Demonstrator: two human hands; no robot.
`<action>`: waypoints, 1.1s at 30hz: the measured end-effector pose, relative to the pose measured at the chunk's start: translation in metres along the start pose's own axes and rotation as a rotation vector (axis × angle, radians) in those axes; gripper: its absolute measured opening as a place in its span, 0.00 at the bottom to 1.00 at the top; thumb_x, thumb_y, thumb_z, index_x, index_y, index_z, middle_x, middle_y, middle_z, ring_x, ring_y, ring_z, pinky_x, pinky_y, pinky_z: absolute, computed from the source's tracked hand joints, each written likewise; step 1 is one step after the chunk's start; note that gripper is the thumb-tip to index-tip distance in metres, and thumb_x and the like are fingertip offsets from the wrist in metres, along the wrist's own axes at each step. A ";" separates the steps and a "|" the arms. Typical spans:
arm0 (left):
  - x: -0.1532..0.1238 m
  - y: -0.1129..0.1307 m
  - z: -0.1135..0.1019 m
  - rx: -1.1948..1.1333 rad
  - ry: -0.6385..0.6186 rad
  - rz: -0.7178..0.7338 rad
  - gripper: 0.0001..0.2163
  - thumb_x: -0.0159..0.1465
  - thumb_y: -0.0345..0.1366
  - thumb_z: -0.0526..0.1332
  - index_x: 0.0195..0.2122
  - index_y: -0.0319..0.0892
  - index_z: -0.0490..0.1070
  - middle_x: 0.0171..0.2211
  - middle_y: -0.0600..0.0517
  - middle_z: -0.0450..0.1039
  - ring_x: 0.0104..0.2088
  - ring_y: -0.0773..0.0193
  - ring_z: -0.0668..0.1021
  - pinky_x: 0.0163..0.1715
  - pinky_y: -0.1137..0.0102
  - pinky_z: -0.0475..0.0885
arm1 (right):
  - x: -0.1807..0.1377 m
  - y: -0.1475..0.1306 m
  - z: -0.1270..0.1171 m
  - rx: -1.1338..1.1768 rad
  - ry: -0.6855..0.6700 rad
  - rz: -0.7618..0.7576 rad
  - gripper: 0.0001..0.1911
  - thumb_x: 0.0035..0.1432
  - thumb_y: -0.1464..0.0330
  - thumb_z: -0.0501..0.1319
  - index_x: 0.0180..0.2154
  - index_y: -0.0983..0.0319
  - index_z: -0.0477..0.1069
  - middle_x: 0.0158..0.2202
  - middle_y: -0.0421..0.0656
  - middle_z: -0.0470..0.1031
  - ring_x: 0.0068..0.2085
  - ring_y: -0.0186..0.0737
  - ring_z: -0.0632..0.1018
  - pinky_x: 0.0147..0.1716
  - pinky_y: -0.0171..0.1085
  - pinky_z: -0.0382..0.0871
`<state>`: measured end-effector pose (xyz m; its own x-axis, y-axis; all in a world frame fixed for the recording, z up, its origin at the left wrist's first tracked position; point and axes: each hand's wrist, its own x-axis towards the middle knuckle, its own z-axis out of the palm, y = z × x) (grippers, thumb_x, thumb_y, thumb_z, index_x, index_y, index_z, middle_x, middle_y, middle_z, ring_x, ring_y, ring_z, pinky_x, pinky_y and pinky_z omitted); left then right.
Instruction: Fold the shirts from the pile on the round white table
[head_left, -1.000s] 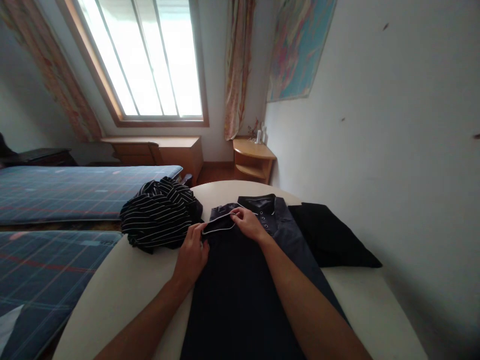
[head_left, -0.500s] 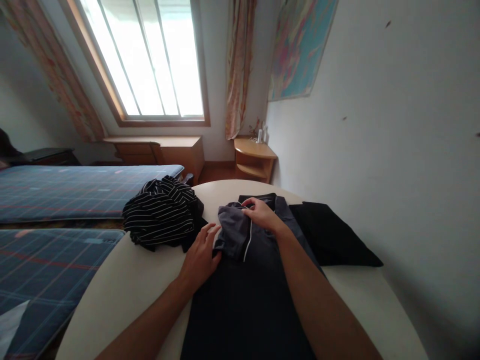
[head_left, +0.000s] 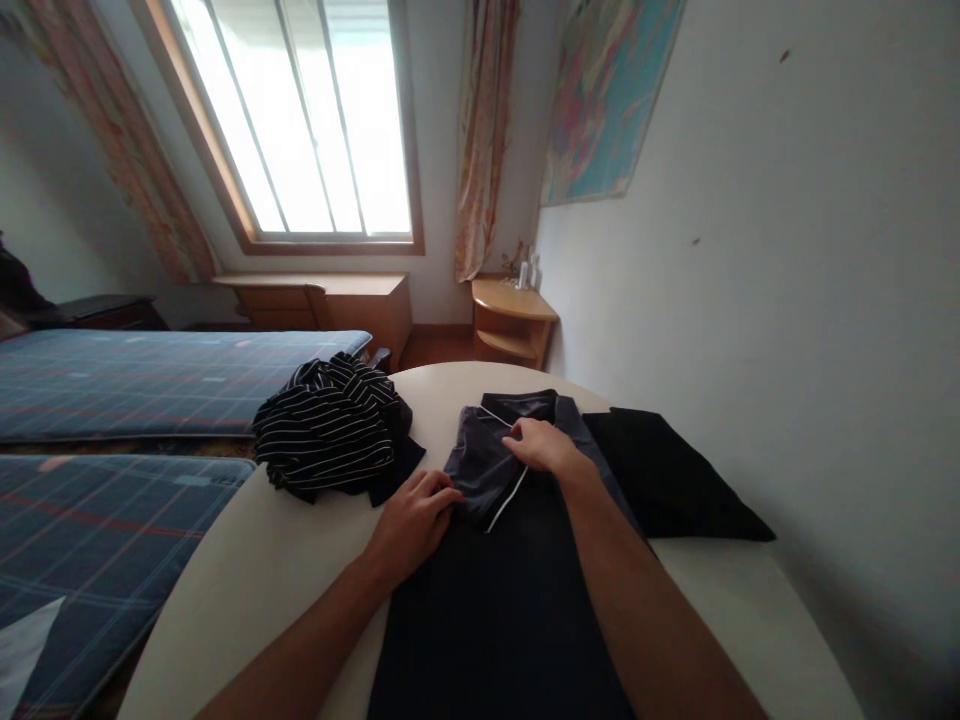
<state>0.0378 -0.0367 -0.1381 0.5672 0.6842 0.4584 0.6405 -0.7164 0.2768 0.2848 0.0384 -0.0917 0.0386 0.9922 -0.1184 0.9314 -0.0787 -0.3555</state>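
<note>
A dark shirt (head_left: 502,620) with a grey upper part, a dark collar and white piping lies lengthwise on the table in front of me. One sleeve (head_left: 484,470) is folded inward over the body of the shirt. At the left edge of that sleeve, the thumb and fingers of my left hand (head_left: 416,520) pinch the cloth. Just below the collar, my right hand (head_left: 551,450) has its fingers closed on the cloth by the piping, and its forearm crosses the shirt's right side.
A heap of black striped clothing (head_left: 330,430) sits left on the round cream table (head_left: 247,590). To the right lies a flat folded black cloth (head_left: 675,480). Beds with plaid mattresses (head_left: 150,380) stand at left; a wall (head_left: 825,350) rises close on the right.
The folded sleeve is now smoother and flatter, and the collar shows more fully. My left hand has closed from spread fingers onto the sleeve's edge; my right hand has shifted slightly right and down.
</note>
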 end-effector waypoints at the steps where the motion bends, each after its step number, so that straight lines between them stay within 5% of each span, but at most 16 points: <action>1: 0.000 0.000 0.000 0.005 0.001 0.006 0.12 0.65 0.24 0.57 0.42 0.47 0.75 0.43 0.52 0.73 0.44 0.61 0.74 0.46 0.66 0.73 | 0.001 -0.005 0.003 0.016 0.046 -0.019 0.20 0.61 0.59 0.60 0.49 0.63 0.75 0.49 0.53 0.78 0.50 0.53 0.78 0.48 0.45 0.70; 6: -0.001 -0.002 -0.001 0.042 -0.002 0.008 0.10 0.66 0.25 0.57 0.40 0.46 0.74 0.42 0.52 0.74 0.42 0.61 0.74 0.45 0.67 0.72 | 0.015 -0.024 0.021 0.208 0.185 -0.151 0.22 0.64 0.60 0.58 0.55 0.64 0.70 0.51 0.52 0.77 0.52 0.46 0.77 0.52 0.39 0.67; 12: -0.001 -0.003 -0.002 0.052 0.012 -0.031 0.10 0.65 0.23 0.58 0.38 0.45 0.73 0.42 0.52 0.74 0.43 0.62 0.74 0.45 0.68 0.71 | 0.055 -0.034 0.028 0.410 0.076 -0.184 0.28 0.67 0.61 0.55 0.64 0.65 0.61 0.51 0.53 0.77 0.51 0.46 0.77 0.54 0.42 0.65; 20: -0.002 -0.012 -0.004 0.031 0.075 -0.172 0.10 0.64 0.23 0.55 0.33 0.45 0.70 0.43 0.53 0.73 0.43 0.64 0.75 0.43 0.71 0.70 | 0.092 -0.044 0.034 0.566 -0.088 -0.295 0.15 0.60 0.72 0.59 0.46 0.65 0.80 0.28 0.40 0.79 0.28 0.31 0.74 0.34 0.30 0.69; 33: 0.001 -0.012 -0.010 0.141 0.039 -0.554 0.08 0.64 0.26 0.55 0.36 0.46 0.70 0.43 0.55 0.73 0.38 0.65 0.77 0.34 0.72 0.67 | 0.105 -0.067 0.050 0.601 0.158 -0.254 0.17 0.65 0.74 0.53 0.51 0.65 0.75 0.42 0.47 0.80 0.35 0.33 0.80 0.37 0.31 0.72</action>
<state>0.0256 -0.0288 -0.1330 0.1096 0.9448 0.3087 0.9013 -0.2254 0.3700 0.2086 0.1430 -0.1272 -0.0603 0.9856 0.1581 0.5565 0.1646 -0.8144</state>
